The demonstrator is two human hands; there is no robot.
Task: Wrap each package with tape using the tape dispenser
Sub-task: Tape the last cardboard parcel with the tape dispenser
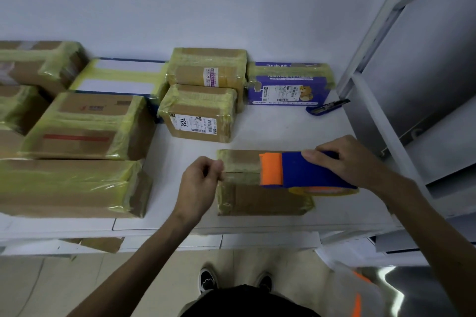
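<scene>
Package (257,201): pinching tape (242,177) end at its edge with left hand (198,185) as anchor; gripping dispenser (309,170) in right hand (353,159) for pulling.

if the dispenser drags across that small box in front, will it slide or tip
Likely slides, not tips: the box lies flat and low on the smooth table. Its glossy tape wrap probably adds slip. The left hand pinching tape at its edge may not steady it against the dispenser's pull.

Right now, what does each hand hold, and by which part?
Right hand grips the tape dispenser by its blue body; left hand seems to pinch the tape end.
</scene>
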